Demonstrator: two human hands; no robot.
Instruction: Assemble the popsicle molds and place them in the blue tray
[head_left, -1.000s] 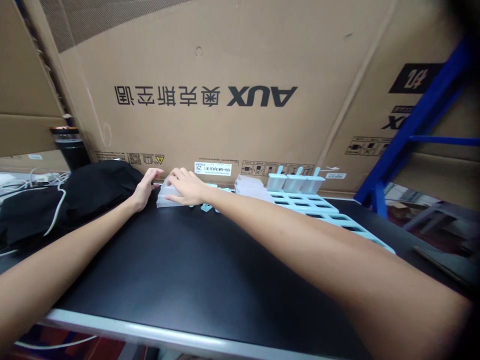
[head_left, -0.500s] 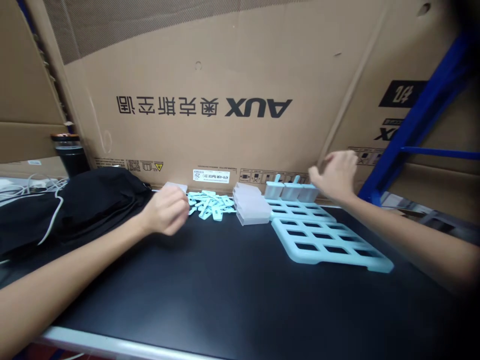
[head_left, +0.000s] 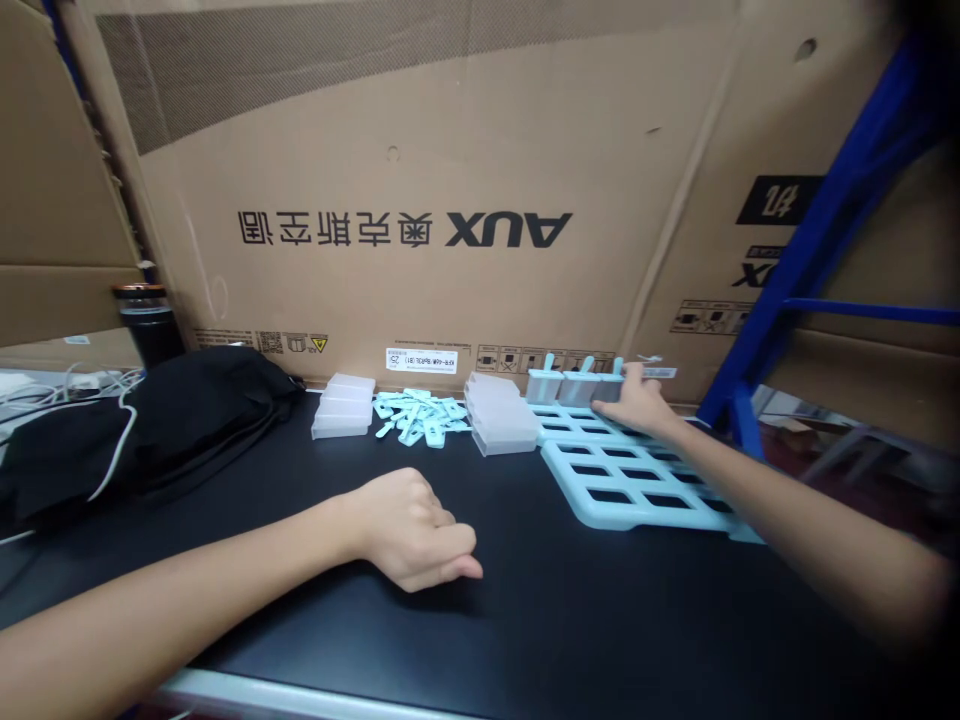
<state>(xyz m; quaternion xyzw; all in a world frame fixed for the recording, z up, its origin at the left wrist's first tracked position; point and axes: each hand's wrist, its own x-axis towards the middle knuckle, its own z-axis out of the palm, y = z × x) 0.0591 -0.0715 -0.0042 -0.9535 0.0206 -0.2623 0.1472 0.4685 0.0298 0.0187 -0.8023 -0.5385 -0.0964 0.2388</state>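
My left hand [head_left: 420, 530] is closed in a fist above the black tabletop, near the front middle; its curled fingers hide whatever may be inside. At the back right, my right hand [head_left: 636, 398] grips the rightmost popsicle mould [head_left: 611, 385], its thumb at the lower side. Two more moulds [head_left: 545, 386] with light-blue stick lids stand upright beside it, in the back row of a light-blue slotted rack [head_left: 622, 518]. Left of the rack lie stacked clear mould cups [head_left: 502, 425], a heap of blue stick lids [head_left: 424, 412] and another row of clear cups [head_left: 343, 408].
A large cardboard box [head_left: 405, 130] walls off the back of the table [head_left: 525, 630]. On the left are black cloth [head_left: 217, 410], white cables [head_left: 120, 430] and a dark bottle [head_left: 150, 325]. A blue metal frame [head_left: 817, 230] rises at the right.
My left hand has moved right and toward the front edge, uncovering the left row of clear cups. My right hand has lowered onto the rightmost mould. The view has shifted slightly.
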